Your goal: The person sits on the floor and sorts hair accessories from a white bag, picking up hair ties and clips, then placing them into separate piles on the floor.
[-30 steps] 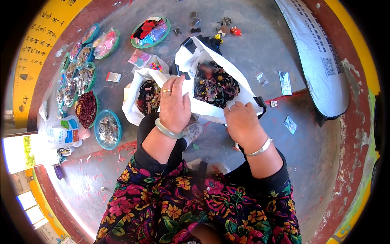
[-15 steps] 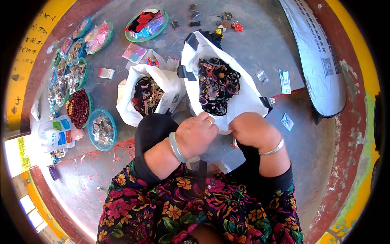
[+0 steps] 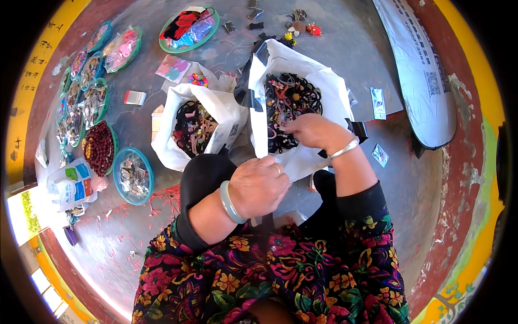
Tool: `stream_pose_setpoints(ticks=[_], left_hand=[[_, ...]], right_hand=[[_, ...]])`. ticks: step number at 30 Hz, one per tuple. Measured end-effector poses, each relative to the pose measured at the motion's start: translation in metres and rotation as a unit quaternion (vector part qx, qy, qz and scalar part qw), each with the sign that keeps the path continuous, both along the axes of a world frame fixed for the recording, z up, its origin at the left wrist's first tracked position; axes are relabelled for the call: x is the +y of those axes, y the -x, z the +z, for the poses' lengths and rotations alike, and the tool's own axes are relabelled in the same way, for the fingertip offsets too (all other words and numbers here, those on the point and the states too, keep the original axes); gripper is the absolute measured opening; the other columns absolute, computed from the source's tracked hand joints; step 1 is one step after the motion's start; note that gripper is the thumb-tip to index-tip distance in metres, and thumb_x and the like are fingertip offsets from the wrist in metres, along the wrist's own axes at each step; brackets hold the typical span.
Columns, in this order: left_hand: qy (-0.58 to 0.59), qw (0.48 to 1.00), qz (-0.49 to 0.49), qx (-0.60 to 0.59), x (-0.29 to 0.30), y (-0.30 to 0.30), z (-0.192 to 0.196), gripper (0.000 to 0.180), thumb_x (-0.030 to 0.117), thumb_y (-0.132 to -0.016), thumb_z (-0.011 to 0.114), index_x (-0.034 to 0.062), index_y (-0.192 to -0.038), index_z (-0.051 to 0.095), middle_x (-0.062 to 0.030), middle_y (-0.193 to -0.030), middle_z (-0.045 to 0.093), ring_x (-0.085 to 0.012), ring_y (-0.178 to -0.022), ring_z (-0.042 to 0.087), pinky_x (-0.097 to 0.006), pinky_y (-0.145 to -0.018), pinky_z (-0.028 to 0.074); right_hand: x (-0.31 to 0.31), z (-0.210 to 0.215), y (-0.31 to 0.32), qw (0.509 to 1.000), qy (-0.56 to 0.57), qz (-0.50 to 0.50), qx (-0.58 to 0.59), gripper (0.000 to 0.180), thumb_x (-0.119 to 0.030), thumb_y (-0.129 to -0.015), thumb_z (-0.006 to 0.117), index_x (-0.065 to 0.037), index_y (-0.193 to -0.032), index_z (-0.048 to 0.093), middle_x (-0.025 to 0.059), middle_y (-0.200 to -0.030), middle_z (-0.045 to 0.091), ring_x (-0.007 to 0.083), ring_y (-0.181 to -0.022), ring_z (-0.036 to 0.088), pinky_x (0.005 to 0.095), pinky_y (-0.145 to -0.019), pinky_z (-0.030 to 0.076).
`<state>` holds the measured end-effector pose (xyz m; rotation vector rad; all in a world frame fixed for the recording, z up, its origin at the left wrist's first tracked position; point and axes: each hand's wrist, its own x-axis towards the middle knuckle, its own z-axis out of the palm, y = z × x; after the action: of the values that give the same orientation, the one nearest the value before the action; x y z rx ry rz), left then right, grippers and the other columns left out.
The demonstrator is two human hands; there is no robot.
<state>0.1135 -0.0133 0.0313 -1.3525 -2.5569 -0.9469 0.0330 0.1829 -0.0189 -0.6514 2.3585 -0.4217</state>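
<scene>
A white bag (image 3: 334,86) with black handles stands in front of me, full of dark and coloured elastic hair ties (image 3: 294,97). My left hand (image 3: 260,186) is closed on its near rim and pulls the edge toward me. Over the bag's mouth, my right hand (image 3: 314,132) has its fingers drawn together at the surface of the hair ties. Whatever it pinches there, if anything, is hidden. A second white bag (image 3: 167,154) stands just left, holding similar hair ties and beads (image 3: 195,127).
Baskets of packaged trinkets (image 3: 94,100) crowd the left, near a basket of dark red beads (image 3: 100,146) and a blue round basket (image 3: 150,183). A green tray (image 3: 217,33) lies farther back. Small packets (image 3: 378,102) lie right, before a long silvery padded board (image 3: 431,108).
My right hand has let go of the bag's near rim and moved up over the hair ties inside. My left hand keeps the rim and has shifted slightly nearer me.
</scene>
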Motion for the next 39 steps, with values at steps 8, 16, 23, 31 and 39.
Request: stream_pose_setpoints(ticks=[8,16,23,31,39], left_hand=[[-0.008,0.999,-0.012,-0.033,-0.004,0.005,-0.001,0.014,0.012,-0.065,0.067,0.0094,-0.061,0.054,-0.0036,-0.061,0.048,-0.0199,-0.062,0.050,-0.030,-0.055,0.044],[-0.003,0.999,-0.005,-0.049,-0.009,0.004,-0.001,0.013,0.011,-0.066,0.067,0.0085,-0.062,0.055,-0.0043,-0.062,0.049,-0.0208,-0.063,0.051,-0.031,-0.055,0.044],[-0.004,0.998,-0.015,-0.061,-0.006,0.004,-0.003,0.013,0.013,-0.068,0.066,0.0083,-0.063,0.056,-0.0046,-0.062,0.049,-0.0210,-0.063,0.052,-0.031,-0.056,0.044],[0.002,0.998,-0.020,-0.064,-0.004,0.002,-0.007,0.013,0.014,-0.071,0.065,0.0080,-0.064,0.056,-0.0046,-0.062,0.050,-0.0212,-0.065,0.053,-0.032,-0.057,0.045],[0.020,0.996,-0.028,-0.076,-0.003,0.003,-0.010,0.014,0.016,-0.072,0.064,0.0082,-0.064,0.056,-0.0052,-0.062,0.051,-0.0225,-0.064,0.053,-0.033,-0.057,0.045]], right_hand=[[-0.015,-0.040,0.017,0.987,-0.129,-0.039,-0.086,0.042,-0.001,-0.074,0.044,0.001,-0.116,0.053,0.0227,-0.108,0.059,0.0326,-0.100,0.058,0.0382,-0.087,0.046],[0.032,-0.025,0.031,0.961,-0.146,-0.222,0.072,0.044,-0.004,-0.076,0.049,-0.006,-0.119,0.050,0.0176,-0.116,0.054,0.0333,-0.103,0.055,0.0390,-0.087,0.045],[0.020,-0.055,0.038,0.977,-0.126,-0.171,0.021,0.028,-0.010,-0.074,0.051,-0.011,-0.099,0.065,0.0177,-0.094,0.063,0.0350,-0.090,0.059,0.0404,-0.079,0.047],[0.000,-0.086,0.017,0.976,-0.051,-0.203,0.054,0.051,-0.010,-0.072,0.059,-0.012,-0.121,0.047,0.0214,-0.090,0.062,0.0352,-0.087,0.061,0.0430,-0.074,0.049],[0.001,-0.082,0.018,0.977,-0.040,-0.188,0.093,0.017,-0.013,-0.071,0.062,-0.011,-0.088,0.064,0.0112,-0.083,0.065,0.0303,-0.080,0.062,0.0397,-0.071,0.048]])
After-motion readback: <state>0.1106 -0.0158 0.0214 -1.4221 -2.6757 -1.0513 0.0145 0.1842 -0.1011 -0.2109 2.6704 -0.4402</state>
